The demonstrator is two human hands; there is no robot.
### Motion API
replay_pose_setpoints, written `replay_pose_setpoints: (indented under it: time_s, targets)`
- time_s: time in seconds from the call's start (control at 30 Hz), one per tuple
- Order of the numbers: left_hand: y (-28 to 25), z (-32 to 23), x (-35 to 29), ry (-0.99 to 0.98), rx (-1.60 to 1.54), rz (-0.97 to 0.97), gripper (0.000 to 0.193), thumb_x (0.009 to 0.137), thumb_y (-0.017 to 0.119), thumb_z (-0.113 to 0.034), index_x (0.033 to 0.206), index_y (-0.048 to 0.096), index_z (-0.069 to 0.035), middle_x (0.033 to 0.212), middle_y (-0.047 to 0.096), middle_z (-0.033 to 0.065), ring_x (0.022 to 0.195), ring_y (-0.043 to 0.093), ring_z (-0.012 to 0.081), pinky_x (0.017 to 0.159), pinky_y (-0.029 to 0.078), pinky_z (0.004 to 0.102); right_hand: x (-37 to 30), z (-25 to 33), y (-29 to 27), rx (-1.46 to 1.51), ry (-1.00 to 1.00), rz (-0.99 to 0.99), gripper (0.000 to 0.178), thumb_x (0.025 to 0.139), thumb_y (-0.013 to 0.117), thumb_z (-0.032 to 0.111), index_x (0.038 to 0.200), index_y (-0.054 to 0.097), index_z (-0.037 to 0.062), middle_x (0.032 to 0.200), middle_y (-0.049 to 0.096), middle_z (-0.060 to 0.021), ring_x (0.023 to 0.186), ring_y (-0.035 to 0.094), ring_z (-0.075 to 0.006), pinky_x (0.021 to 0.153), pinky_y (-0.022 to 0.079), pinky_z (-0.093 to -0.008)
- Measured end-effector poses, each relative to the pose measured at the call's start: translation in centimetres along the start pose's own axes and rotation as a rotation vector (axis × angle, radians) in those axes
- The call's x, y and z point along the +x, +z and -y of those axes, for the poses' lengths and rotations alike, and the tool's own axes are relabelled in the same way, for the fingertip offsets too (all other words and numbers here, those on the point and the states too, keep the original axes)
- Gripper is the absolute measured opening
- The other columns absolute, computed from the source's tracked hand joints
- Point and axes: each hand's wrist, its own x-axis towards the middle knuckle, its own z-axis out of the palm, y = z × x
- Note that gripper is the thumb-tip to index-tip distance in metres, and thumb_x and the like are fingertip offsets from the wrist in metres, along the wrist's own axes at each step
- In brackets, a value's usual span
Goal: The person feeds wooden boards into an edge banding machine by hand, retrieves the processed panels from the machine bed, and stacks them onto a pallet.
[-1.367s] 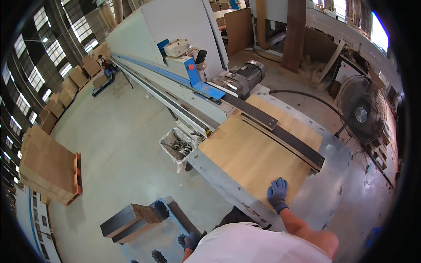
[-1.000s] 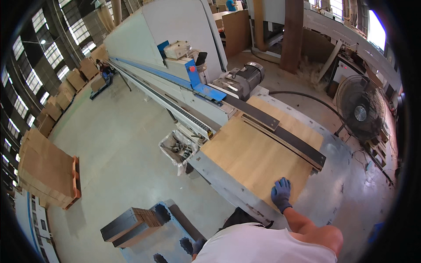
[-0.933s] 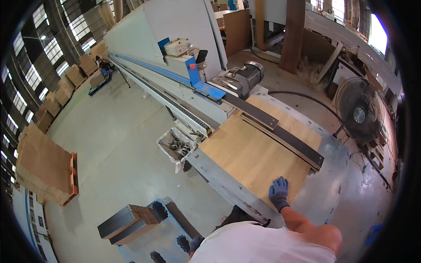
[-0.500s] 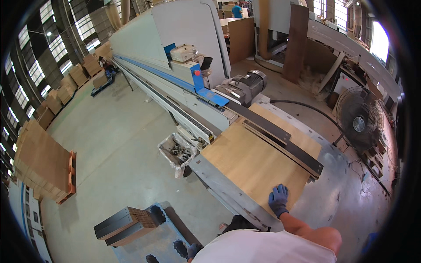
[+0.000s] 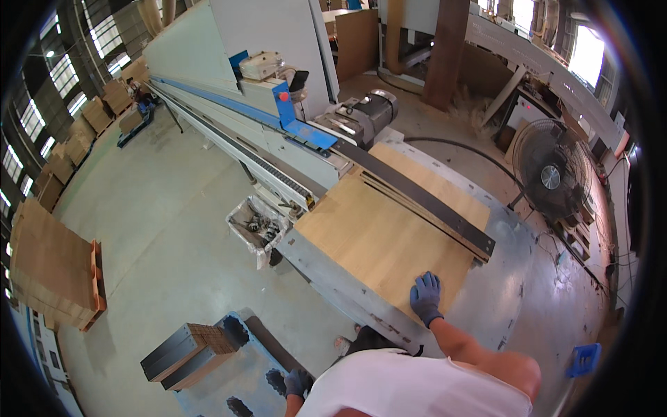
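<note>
Wooden board (image 5: 375, 240), flat on grey metal table (image 5: 333, 274); right hand (image 5: 426, 295) atop, fingers extended, grasping nothing. Left hand (image 5: 297, 381) by blue platform (image 5: 246, 365), finger opening and hold unclear. Grey floor (image 5: 174, 229), lined bin (image 5: 260, 226), fan (image 5: 552, 163).

Head view only: left fisheye of a worn pair, looking steeply down and ahead over the wearer's white shirt (image 5: 417, 382). Right gloved hand (image 5: 426, 295) and left gloved hand (image 5: 299, 381) sit close; wide coverage past the right one, reaching the pedestal fan (image 5: 550, 176) right-ahead and blue-striped machine (image 5: 222, 103) left-ahead. Straight edges bow.
</note>
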Motion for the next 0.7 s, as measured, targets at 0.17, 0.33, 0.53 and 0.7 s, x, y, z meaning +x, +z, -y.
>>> replay_pose_setpoints:
  time_s: [0.17, 0.33, 0.53, 0.7]
  targets:
    - [1.5, 1.4, 2.3, -0.128, -0.974, -0.087, 0.015, 0.082, 0.054, -0.027, 0.08, 0.057, -0.012, 0.076, 0.058, 0.0099, 0.072, 0.056, 0.0285, 0.058, 0.043, 0.0435, 1.1, 0.0, 0.2, 0.006, 0.007, 0.032, 0.028, 0.077, 0.058, 0.012, 0.102, 0.062, 0.0013, 0.112, 0.058, -0.0201, 0.112, 0.052, -0.0411, 0.1, 0.037, -0.053]
    - [2.8, 1.1, 2.1, 0.001, -1.625, 0.038, 0.015, 0.081, 0.052, -0.028, 0.081, 0.052, -0.013, 0.072, 0.052, 0.0107, 0.066, 0.05, 0.0285, 0.054, 0.035, 0.0439, 0.9, 0.4, 0.2, 0.016, 0.004, 0.003, 0.024, 0.076, 0.059, 0.011, 0.098, 0.063, 0.0034, 0.11, 0.058, -0.0192, 0.112, 0.053, -0.0394, 0.1, 0.038, -0.053]
    - [2.1, -0.1, 0.4, -0.183, -1.021, -0.041, 0.022, 0.084, 0.056, -0.032, 0.081, 0.056, -0.01, 0.071, 0.058, 0.0136, 0.066, 0.057, 0.0322, 0.056, 0.042, 0.0441, 0.1, -0.1, 0.2, 0.015, 0.017, 0.032, 0.025, 0.076, 0.059, 0.011, 0.099, 0.063, 0.0035, 0.111, 0.058, -0.0188, 0.112, 0.053, -0.0396, 0.101, 0.037, -0.0533]
    - [2.2, 1.3, -0.8, -0.193, -0.479, -0.289, 0.028, 0.09, 0.061, -0.035, 0.088, 0.063, -0.008, 0.079, 0.067, 0.0169, 0.072, 0.066, 0.0343, 0.06, 0.05, 0.0444, 1.2, 1.0, 0.7, 0.019, 0.0, 0.045, 0.027, 0.076, 0.059, 0.011, 0.101, 0.062, 0.0016, 0.11, 0.058, -0.0211, 0.111, 0.053, -0.0408, 0.101, 0.037, -0.0536]
